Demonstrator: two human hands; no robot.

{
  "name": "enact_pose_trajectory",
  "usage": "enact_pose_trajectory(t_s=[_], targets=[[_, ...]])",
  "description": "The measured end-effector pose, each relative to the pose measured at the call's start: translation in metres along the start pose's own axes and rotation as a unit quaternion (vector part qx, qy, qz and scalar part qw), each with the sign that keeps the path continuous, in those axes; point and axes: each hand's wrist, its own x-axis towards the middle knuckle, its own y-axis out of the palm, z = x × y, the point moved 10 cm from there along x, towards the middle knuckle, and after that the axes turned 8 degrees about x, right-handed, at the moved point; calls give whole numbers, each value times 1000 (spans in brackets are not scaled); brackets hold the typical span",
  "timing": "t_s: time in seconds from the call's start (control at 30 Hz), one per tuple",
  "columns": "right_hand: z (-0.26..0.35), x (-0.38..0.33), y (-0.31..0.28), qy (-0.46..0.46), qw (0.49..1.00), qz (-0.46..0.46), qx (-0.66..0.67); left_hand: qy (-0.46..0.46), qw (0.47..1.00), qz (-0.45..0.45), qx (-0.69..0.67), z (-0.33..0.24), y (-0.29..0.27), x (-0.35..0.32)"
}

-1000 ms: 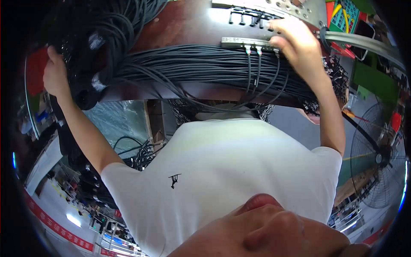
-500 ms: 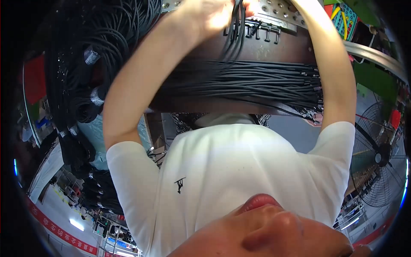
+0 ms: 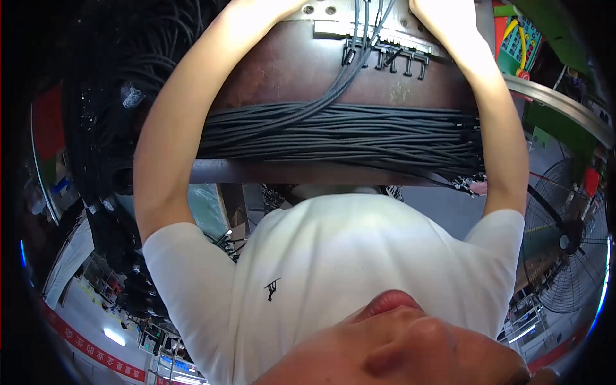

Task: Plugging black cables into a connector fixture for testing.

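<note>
Only the wrist end of my left hand (image 3: pixel 282 6) shows at the top edge; its fingers are cut off. My right hand (image 3: pixel 443 11) is at the top edge too, right of the metal plate's holes, its fingertips mostly out of view. A few thin black cables (image 3: pixel 340 86) rise between the hands from a long bundle and leave the picture at the top. The bundle of black cables (image 3: pixel 333 135) lies across the brown table (image 3: pixel 276 70). Beneath the cables' upper part, a row of small black T-shaped pieces (image 3: pixel 391 56) sticks out from a metal bar (image 3: pixel 330 29).
Large coils of black cable (image 3: pixel 154 64) are heaped on the left. On the right are a curved metal rail (image 3: pixel 558 106), a black floor fan (image 3: pixel 564 240) and a green board with yellow parts (image 3: pixel 523 45). A perforated metal plate (image 3: pixel 319 11) lies at the top.
Both hands have shifted toward the top edge, the left one mostly out of view. The cables that hung bunched by my left hand now run taut upward between the hands.
</note>
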Motion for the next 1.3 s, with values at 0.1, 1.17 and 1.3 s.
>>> enact_pose_trajectory(t_s=[0.1,1.17,1.3], targets=[[-1,-8,1,-11,1000,0,-20,4,990,27,-138,0,27,10],[-102,-433,-156,561,804,-166,104,-176,783,583,-126,-27,17,-355],[-44,-559,-20,479,856,114,162,-171,773,609,43,41,79,-413]])
